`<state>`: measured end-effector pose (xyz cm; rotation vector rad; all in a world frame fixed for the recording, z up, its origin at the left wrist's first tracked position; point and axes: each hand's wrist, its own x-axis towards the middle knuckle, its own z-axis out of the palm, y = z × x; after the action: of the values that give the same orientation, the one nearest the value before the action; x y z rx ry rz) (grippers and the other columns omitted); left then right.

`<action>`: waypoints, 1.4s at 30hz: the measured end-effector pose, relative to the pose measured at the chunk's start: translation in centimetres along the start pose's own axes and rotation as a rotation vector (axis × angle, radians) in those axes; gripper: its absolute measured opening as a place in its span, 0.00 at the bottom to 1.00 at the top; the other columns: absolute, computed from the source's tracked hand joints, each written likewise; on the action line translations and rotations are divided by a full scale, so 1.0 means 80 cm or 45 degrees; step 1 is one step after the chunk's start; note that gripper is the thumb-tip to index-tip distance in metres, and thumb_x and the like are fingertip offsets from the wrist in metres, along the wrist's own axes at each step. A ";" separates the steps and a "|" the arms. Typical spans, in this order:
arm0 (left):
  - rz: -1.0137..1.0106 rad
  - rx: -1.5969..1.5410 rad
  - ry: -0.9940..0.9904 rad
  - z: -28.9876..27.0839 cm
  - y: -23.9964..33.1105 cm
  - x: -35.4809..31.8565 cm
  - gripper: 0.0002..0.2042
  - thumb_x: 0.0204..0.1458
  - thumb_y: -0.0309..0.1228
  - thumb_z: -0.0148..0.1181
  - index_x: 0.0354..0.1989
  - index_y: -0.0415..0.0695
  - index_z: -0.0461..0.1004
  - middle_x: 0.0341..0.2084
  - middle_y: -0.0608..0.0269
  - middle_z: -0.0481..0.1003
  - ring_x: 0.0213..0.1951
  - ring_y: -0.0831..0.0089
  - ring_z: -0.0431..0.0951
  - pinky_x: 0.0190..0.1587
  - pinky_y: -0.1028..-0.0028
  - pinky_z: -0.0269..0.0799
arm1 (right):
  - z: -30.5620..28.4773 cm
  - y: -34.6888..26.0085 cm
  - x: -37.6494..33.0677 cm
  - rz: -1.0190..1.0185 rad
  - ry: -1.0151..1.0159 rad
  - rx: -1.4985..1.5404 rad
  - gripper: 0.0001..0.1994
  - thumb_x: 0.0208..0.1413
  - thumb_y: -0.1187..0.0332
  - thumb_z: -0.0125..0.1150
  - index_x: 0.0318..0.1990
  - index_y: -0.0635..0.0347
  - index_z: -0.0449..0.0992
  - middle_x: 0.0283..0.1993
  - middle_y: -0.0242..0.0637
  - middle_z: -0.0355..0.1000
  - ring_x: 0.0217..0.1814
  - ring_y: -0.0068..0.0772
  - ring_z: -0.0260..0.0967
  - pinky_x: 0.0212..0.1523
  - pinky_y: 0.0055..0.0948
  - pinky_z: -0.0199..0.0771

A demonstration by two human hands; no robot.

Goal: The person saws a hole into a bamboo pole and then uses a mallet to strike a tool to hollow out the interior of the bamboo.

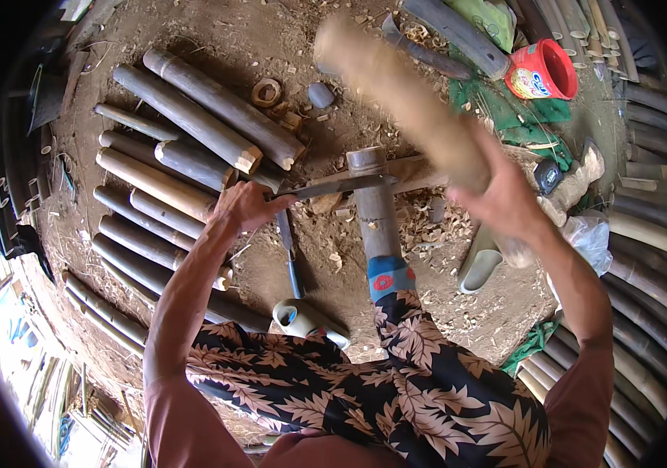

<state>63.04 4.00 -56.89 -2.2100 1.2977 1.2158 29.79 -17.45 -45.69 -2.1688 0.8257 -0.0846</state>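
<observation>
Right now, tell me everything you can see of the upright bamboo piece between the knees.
The short grey-green bamboo section stands nearly upright on the chip-strewn dirt ground, its cut hollow top facing the camera. A dark flat metal blade lies across its top rim, held by the left hand. A blue sock-clad foot presses against its lower end. The right hand holds a blurred pale wooden club above it.
</observation>
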 end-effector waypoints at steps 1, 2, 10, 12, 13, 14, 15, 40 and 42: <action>-0.017 0.007 0.000 0.002 -0.002 -0.001 0.38 0.47 0.72 0.51 0.27 0.43 0.84 0.16 0.53 0.75 0.22 0.62 0.77 0.29 0.60 0.72 | -0.016 -0.006 0.014 -0.054 0.224 0.085 0.42 0.48 0.66 0.69 0.67 0.69 0.51 0.50 0.58 0.71 0.41 0.50 0.77 0.43 0.41 0.81; -0.022 -0.019 -0.003 0.003 -0.006 -0.002 0.38 0.47 0.72 0.51 0.27 0.43 0.83 0.16 0.54 0.75 0.21 0.63 0.76 0.28 0.60 0.72 | -0.029 -0.012 0.024 -0.107 0.447 0.172 0.39 0.49 0.66 0.69 0.65 0.71 0.53 0.48 0.54 0.72 0.40 0.48 0.77 0.42 0.39 0.81; 0.083 0.038 -0.069 0.005 -0.004 0.007 0.38 0.48 0.72 0.51 0.23 0.42 0.81 0.13 0.59 0.71 0.17 0.69 0.71 0.23 0.62 0.67 | 0.015 -0.008 -0.010 0.555 -0.555 -0.053 0.42 0.45 0.65 0.72 0.68 0.63 0.57 0.58 0.43 0.69 0.56 0.40 0.70 0.58 0.36 0.70; 0.109 -0.166 -0.159 -0.001 -0.004 0.010 0.35 0.49 0.72 0.50 0.22 0.48 0.80 0.11 0.66 0.69 0.15 0.75 0.67 0.20 0.66 0.64 | -0.017 -0.022 0.009 0.273 -0.008 0.117 0.39 0.47 0.63 0.72 0.65 0.65 0.59 0.54 0.45 0.71 0.55 0.40 0.71 0.56 0.37 0.72; 0.107 -0.122 -0.118 0.002 -0.008 0.011 0.35 0.48 0.72 0.50 0.20 0.49 0.79 0.10 0.67 0.68 0.14 0.76 0.67 0.19 0.66 0.63 | -0.031 -0.024 0.022 0.100 0.266 0.257 0.37 0.49 0.61 0.71 0.64 0.65 0.60 0.53 0.46 0.71 0.52 0.40 0.73 0.54 0.38 0.75; 0.103 -0.079 -0.078 0.006 -0.011 0.012 0.35 0.48 0.72 0.50 0.19 0.49 0.78 0.10 0.68 0.67 0.14 0.77 0.66 0.19 0.65 0.62 | -0.042 -0.026 0.031 -0.080 0.535 0.397 0.36 0.50 0.59 0.71 0.62 0.65 0.60 0.51 0.47 0.71 0.48 0.41 0.75 0.52 0.39 0.77; 0.061 -0.078 -0.129 0.008 -0.015 0.015 0.36 0.47 0.73 0.49 0.19 0.48 0.78 0.09 0.69 0.66 0.13 0.76 0.66 0.19 0.64 0.62 | -0.036 -0.038 0.034 -0.045 0.745 0.685 0.31 0.51 0.61 0.69 0.58 0.66 0.61 0.49 0.45 0.71 0.43 0.39 0.75 0.49 0.37 0.79; 0.239 0.516 0.039 -0.141 0.070 0.031 0.31 0.47 0.69 0.55 0.31 0.50 0.82 0.17 0.68 0.76 0.18 0.79 0.73 0.19 0.73 0.65 | -0.020 0.010 -0.071 0.314 0.483 0.639 0.42 0.43 0.66 0.70 0.65 0.65 0.54 0.54 0.48 0.66 0.53 0.38 0.69 0.55 0.36 0.72; 0.079 0.271 0.091 -0.088 0.039 0.003 0.29 0.48 0.67 0.57 0.29 0.50 0.81 0.16 0.67 0.75 0.17 0.81 0.71 0.17 0.75 0.63 | -0.029 0.030 -0.092 0.334 0.463 0.639 0.42 0.42 0.66 0.71 0.65 0.65 0.55 0.56 0.47 0.65 0.55 0.38 0.67 0.57 0.36 0.69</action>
<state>64.14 -2.15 -52.45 -2.0921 1.4600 0.9764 21.99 -15.76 -44.32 -1.5800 1.1464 -0.5092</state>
